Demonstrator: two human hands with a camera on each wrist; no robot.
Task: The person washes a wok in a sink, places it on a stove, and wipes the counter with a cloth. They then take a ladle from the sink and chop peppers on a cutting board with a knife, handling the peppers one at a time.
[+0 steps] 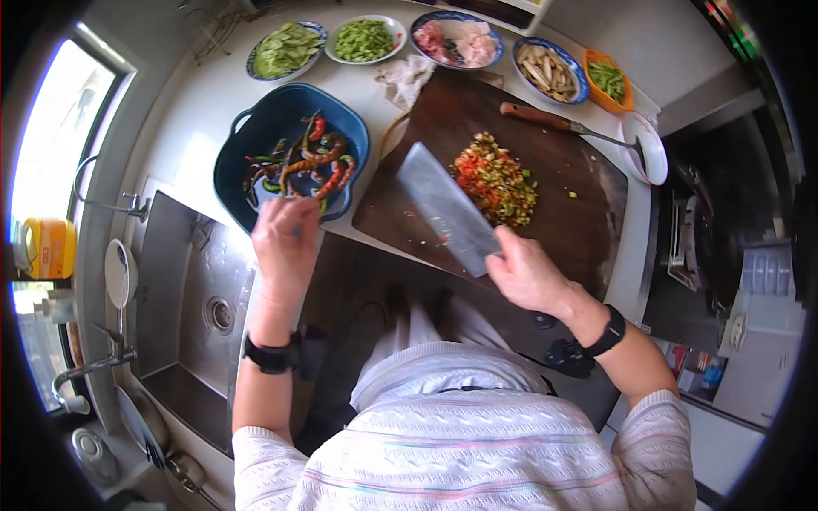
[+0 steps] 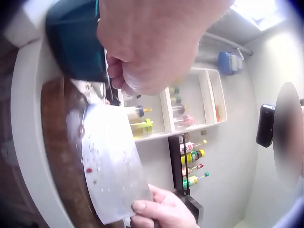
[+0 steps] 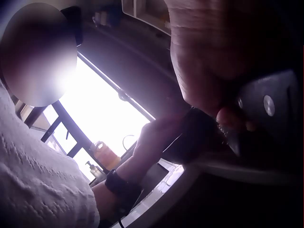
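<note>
My left hand (image 1: 285, 238) is over the near rim of a blue basin (image 1: 228, 183), its fingers bent down beside charred red and green peppers (image 1: 319, 157). Whether those fingertips hold a pepper is hidden, also in the left wrist view. My right hand (image 1: 532, 272) grips a broad cleaver (image 1: 447, 209) at its handle end. The blade lies over the left part of a dark cutting board (image 1: 588, 213), with small bits stuck to it. Right of the blade is a pile of chopped red and green peppers (image 1: 494, 180).
Several dishes line the back: sliced greens (image 1: 287, 49), chopped greens (image 1: 364, 40), meat (image 1: 456, 41), pale strips (image 1: 545, 72) and an orange basket (image 1: 607, 83). A wooden-handled spatula (image 1: 545, 117) reaches a white bowl (image 1: 652, 149). The sink (image 1: 192, 298) is at left, a cloth (image 1: 405, 81) behind the board.
</note>
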